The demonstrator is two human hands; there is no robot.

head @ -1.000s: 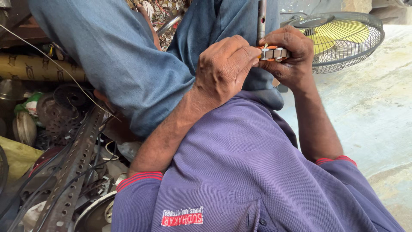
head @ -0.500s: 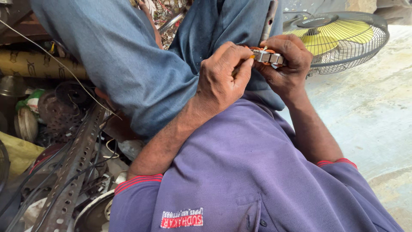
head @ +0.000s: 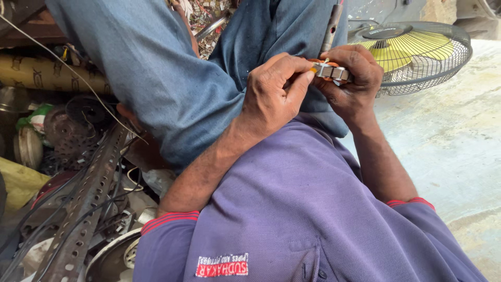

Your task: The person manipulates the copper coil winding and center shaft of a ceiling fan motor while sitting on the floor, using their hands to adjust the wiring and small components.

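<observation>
Both of my hands meet in front of my chest, above my blue-trousered knees. My right hand (head: 350,81) grips a small metal part with orange winding or tape on it (head: 330,71). My left hand (head: 274,93) has its fingers curled, and its thumb and fingertips pinch the left end of that same part. A grey metal tube (head: 331,27) stands up just behind my right hand; whether it is held I cannot tell. I wear a purple polo shirt with red-trimmed sleeves.
A floor fan with yellow blades and a wire guard (head: 417,55) lies on the concrete floor (head: 459,136) at the right. At the left is a scrap heap: perforated steel angle bars (head: 86,203), round metal discs (head: 65,128), loose wires and a cardboard roll (head: 42,73).
Both hands have kept hold of the small part and stayed together; my left fingers shifted slightly on its left end. The view moved a little.
</observation>
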